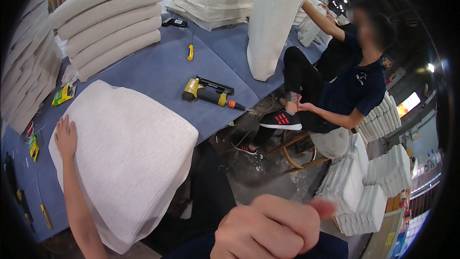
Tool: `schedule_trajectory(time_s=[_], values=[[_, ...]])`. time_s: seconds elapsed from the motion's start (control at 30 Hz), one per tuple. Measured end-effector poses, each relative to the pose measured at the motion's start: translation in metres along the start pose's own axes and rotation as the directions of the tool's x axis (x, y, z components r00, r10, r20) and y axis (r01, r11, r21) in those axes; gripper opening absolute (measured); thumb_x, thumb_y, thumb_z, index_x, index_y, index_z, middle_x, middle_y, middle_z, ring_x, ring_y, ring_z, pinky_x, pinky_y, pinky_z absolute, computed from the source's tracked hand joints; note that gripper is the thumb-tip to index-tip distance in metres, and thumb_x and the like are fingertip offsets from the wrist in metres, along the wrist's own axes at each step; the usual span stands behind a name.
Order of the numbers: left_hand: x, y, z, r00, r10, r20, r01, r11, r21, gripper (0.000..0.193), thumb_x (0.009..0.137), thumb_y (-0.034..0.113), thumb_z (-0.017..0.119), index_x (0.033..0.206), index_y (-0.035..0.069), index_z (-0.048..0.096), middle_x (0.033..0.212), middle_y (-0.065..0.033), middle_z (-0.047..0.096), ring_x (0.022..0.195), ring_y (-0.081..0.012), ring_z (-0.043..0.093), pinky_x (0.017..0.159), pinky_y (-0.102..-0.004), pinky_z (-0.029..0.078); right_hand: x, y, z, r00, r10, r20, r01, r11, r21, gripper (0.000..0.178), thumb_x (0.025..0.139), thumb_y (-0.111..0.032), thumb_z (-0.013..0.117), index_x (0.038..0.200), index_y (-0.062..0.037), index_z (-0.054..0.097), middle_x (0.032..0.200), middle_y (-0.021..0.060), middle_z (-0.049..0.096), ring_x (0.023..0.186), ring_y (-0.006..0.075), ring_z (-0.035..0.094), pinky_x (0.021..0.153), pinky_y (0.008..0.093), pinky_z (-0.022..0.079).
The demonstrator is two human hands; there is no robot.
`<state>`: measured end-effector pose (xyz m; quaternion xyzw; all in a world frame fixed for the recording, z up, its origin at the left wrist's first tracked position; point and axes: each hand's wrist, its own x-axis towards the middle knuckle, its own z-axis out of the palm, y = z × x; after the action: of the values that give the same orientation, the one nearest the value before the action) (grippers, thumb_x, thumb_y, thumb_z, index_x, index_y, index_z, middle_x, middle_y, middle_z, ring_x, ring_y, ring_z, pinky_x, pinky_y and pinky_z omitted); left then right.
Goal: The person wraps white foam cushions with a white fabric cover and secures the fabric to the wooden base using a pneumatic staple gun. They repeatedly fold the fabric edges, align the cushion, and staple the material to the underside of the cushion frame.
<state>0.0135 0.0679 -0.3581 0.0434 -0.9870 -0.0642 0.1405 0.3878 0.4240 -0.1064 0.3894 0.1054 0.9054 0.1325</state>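
Observation:
A white upholstered seat cushion (124, 148) lies on the blue-covered table in front of me, overhanging its near edge. My left hand (66, 136) rests flat on its left side, fingers stretched out and open. Close to the camera, at the bottom, my right hand (270, 228) is curled closed in a fist, apart from the cushion. What its fingers hold, if anything, is hidden. Beyond the cushion, a yellow and black pneumatic staple gun (208, 93) lies on its side, with an orange hose fitting towards the table edge.
Stacked white cushions (112, 24) stand at the back left of the table (158, 72). A yellow-handled screwdriver (190, 52) lies past the staple gun; another yellow-handled tool (46, 217) is at lower left. A seated co-worker (345, 81) handles a cushion (273, 24). More cushions (345, 182) are piled at right.

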Motion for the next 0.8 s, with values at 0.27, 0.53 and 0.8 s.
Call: schedule_trajectory(time_s=[0.27, 0.53, 0.8], values=[[-0.002, 0.001, -0.008, 1.0, -0.003, 0.015, 0.003, 1.0, 0.005, 0.057, 0.11, 0.046, 0.047, 0.16, 0.02, 0.051, 0.172, -0.0131, 0.039, 0.162, -0.031, 0.03, 0.13, -0.0542, 0.019, 0.009, -0.009, 0.012, 0.988, 0.099, 0.116, -0.071, 0.972, -0.222, 0.055, 0.109, -0.035, 0.054, 0.06, -0.0103, 0.049, 0.053, -0.0026, 0.037, 0.041, 0.0114, 0.039, 0.107, 0.0829, 0.039], [0.001, -0.022, 0.001, 1.0, -0.008, -0.005, 0.008, 1.0, 0.012, 0.057, 0.111, 0.047, 0.047, 0.161, 0.021, 0.05, 0.172, -0.013, 0.038, 0.161, -0.032, 0.03, 0.13, -0.0553, 0.019, 0.012, -0.018, 0.007, 0.972, 0.098, 0.213, -0.024, 0.946, -0.325, 0.056, 0.11, -0.035, 0.053, 0.06, -0.0109, 0.049, 0.052, -0.0025, 0.038, 0.039, 0.0116, 0.04, 0.106, 0.0799, 0.044], [0.004, 0.0, 0.0, 1.0, 0.013, 0.006, -0.013, 1.0, -0.001, 0.057, 0.111, 0.048, 0.047, 0.162, 0.022, 0.049, 0.172, -0.0125, 0.038, 0.161, -0.0334, 0.03, 0.13, -0.0566, 0.017, 0.008, -0.035, 0.021, 0.913, 0.093, 0.398, 0.187, 0.771, -0.609, 0.056, 0.11, -0.038, 0.052, 0.06, -0.0128, 0.05, 0.053, -0.0022, 0.04, 0.041, 0.0132, 0.042, 0.094, 0.0711, 0.051]])
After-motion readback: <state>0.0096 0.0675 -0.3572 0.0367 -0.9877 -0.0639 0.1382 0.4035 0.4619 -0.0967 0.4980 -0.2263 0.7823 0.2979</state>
